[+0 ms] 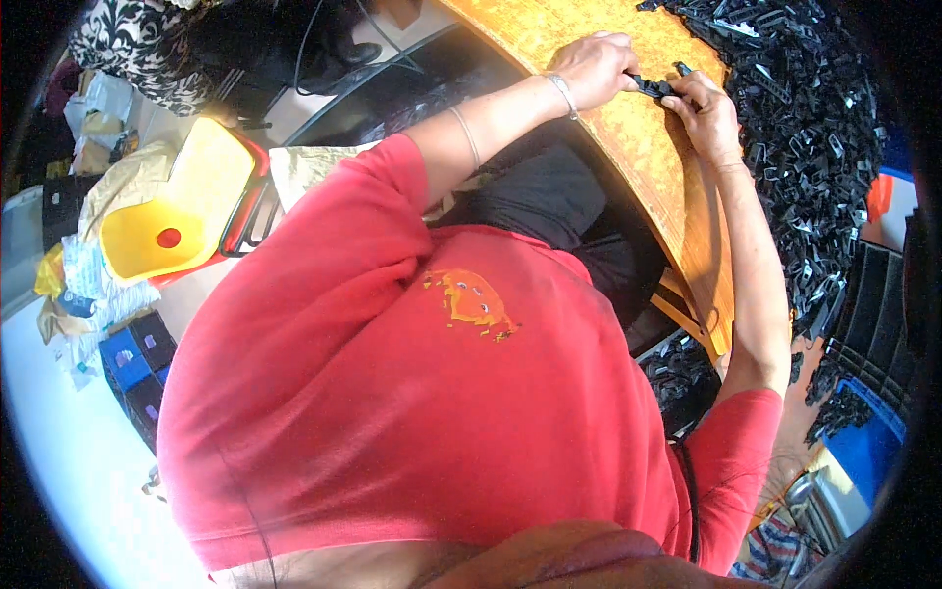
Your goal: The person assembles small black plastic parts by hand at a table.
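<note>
Over the yellow-brown wooden table [643, 147], both my hands are closed on a small black plastic part [652, 87], held between them. My left hand [595, 71] grips its left end, fingers curled round it. My right hand [708, 113] pinches the right end between thumb and fingers; a black tip pokes out above the fingers. The part's exact kind is too small to make out. Just right of my right hand lies a large heap of black plastic parts [795, 128], mixed with some shiny pieces.
A yellow chair [182, 211] with a red spot stands at the left, near bags and paper. Below the table's right side are more black parts [677, 378]. Dark stacked trays [863, 314] and a blue bin [873, 452] stand at the far right. My dark-clad legs are under the table.
</note>
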Demonstrator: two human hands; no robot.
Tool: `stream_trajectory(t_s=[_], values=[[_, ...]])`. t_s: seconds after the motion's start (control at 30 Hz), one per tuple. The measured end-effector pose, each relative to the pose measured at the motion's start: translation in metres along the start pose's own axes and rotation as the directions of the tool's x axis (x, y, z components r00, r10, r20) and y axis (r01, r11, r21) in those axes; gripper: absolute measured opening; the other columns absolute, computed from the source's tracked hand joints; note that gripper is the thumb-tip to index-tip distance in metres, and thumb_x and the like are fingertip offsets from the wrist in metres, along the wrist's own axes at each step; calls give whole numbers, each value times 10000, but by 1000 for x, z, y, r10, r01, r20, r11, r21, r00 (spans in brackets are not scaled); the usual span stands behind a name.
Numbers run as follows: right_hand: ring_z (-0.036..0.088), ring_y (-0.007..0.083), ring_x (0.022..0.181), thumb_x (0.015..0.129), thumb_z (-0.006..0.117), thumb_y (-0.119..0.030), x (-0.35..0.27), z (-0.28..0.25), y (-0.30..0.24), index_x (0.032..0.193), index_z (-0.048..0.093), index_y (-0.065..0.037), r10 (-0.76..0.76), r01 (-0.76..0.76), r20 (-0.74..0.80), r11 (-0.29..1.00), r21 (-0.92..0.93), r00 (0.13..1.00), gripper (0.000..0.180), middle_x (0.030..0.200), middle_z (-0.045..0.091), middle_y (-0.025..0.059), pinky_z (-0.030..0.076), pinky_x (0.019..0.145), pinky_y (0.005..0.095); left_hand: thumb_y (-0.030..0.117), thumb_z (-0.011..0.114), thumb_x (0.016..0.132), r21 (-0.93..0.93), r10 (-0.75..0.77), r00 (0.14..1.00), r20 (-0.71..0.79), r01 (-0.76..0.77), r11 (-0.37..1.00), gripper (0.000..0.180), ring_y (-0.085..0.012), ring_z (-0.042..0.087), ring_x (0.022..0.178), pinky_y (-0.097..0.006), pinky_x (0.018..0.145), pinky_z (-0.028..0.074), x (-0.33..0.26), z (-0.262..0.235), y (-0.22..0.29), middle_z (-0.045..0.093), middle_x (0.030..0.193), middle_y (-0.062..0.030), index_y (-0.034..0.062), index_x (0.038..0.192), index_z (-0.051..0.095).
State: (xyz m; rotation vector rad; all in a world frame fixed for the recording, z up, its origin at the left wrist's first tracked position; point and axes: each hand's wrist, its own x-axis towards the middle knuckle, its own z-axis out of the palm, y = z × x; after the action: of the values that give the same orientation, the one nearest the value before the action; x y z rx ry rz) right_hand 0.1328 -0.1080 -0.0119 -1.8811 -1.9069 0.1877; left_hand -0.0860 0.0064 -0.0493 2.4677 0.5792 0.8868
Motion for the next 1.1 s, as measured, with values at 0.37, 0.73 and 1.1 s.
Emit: stream_trajectory(t_s=[0.37,0.73,1.1], values=[[705,316,900,851,847,-202,-1,5,-1,1065,778,-52,-78,75,-65,996,-52,995,270,962,704,105,553,806,394,293,824,857,15,-19,1000,-24,19,1000,214,-298,676,1027,-436,891,547,0,5,-5,686,988,-71,114,970,794],[701,324,905,875,820,-279,8,24,-16,1060,788,-87,-60,52,-111,996,-72,992,269,935,691,96,554,799,405,265,817,855,45,5,998,-59,-2,999,194,-314,666,1036,-439,898,543,5,11,-11,684,994,-83,99,952,789],[721,323,939,948,760,-256,-32,27,-47,1109,756,-123,-68,73,-173,997,23,983,209,1079,700,66,579,813,433,207,827,850,90,82,994,-71,-75,993,225,-338,671,999,-431,883,546,-49,-42,-24,692,1006,-127,74,1011,744]])
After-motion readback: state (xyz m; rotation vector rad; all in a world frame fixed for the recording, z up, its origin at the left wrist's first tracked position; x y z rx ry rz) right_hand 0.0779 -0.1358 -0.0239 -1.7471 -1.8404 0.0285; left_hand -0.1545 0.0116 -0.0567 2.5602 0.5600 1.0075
